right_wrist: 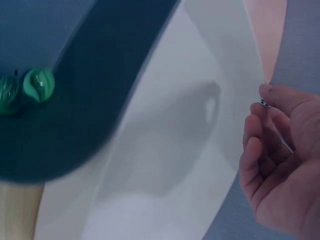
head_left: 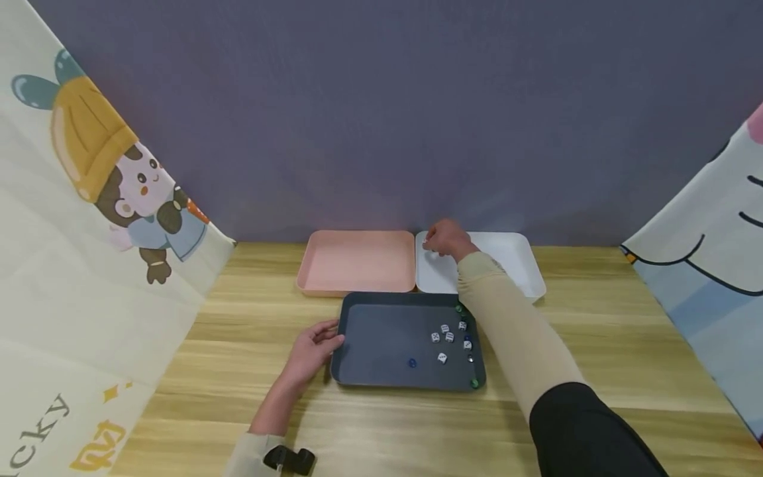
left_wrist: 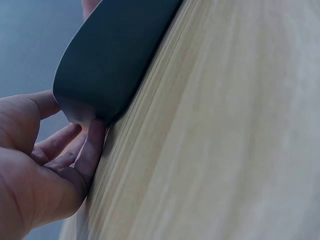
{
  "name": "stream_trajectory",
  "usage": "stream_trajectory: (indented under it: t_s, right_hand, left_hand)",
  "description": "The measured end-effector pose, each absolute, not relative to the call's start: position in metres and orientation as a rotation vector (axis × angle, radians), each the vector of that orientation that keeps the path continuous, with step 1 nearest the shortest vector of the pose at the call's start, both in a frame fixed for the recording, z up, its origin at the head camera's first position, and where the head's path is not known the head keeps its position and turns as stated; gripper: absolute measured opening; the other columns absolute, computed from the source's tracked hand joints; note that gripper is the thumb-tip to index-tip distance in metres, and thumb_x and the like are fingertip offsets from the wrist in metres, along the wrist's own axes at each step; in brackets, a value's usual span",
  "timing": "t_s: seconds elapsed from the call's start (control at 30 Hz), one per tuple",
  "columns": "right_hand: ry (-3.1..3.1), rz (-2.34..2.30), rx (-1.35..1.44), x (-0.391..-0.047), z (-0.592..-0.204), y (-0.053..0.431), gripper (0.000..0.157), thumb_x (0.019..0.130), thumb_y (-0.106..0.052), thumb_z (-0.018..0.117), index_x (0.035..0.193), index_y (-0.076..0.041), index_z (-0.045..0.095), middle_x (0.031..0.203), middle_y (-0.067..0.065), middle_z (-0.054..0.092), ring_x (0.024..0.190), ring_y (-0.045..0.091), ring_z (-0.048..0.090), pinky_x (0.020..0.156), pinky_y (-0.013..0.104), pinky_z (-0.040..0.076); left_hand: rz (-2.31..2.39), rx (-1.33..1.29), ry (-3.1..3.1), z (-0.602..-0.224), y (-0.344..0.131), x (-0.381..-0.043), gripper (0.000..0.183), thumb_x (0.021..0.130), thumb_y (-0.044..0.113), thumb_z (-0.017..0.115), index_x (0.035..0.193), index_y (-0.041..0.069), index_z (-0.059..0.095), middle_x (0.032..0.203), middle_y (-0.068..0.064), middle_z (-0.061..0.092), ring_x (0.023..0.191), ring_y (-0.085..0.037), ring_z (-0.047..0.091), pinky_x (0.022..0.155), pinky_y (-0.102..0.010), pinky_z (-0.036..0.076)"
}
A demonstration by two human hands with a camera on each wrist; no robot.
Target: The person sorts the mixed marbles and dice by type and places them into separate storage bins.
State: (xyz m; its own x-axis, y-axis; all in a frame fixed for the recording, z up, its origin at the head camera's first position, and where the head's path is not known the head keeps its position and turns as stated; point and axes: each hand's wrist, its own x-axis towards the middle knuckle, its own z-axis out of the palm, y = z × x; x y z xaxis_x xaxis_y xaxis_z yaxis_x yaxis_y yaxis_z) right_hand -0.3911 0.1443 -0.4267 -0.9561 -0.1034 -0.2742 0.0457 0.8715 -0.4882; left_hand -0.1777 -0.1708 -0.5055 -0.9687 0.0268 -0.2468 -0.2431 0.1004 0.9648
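Note:
My right hand (head_left: pixel 448 238) is over the left part of the white tray (head_left: pixel 514 258). Between thumb and fingertips it pinches a small die (right_wrist: pixel 263 103), mostly hidden by the fingers; its shadow falls on the tray. My left hand (head_left: pixel 311 350) holds the left edge of the dark grey tray (head_left: pixel 381 331), thumb at the rim and fingers against the outer wall (left_wrist: pixel 95 107). Several white dice (head_left: pixel 442 358) lie in the dark tray's right half. Green marbles (right_wrist: pixel 39 85) sit along its right side, and a blue marble (head_left: pixel 412 363) lies near the front.
A pink tray (head_left: pixel 357 262) stands at the back, left of the white one, with their edges close together. All the trays are on a wood-grain table (head_left: pixel 238 371). A dark cloth wall (head_left: pixel 381 119) rises behind them, and printed cloth (head_left: pixel 89 298) flanks the table.

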Motion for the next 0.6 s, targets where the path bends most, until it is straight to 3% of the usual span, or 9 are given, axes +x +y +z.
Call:
stream_trajectory:
  t_s: [0.6]
  right_hand:
    - [2.799, -0.766, -0.037, -0.398, -0.444, 0.148, 0.033, 0.093, -0.028, 0.064, 0.119, -0.009, 0.066, 0.100, 0.008, 0.066, 0.081, 0.023, 0.063, 0.070, 0.037, 0.050]
  left_hand:
    - [1.936, -0.272, 2.191, -0.497, -0.166, -0.175, 0.043, 0.092, 0.013, 0.068, 0.131, -0.002, 0.057, 0.111, -0.015, 0.061, 0.093, -0.022, 0.061, 0.069, -0.031, 0.051]
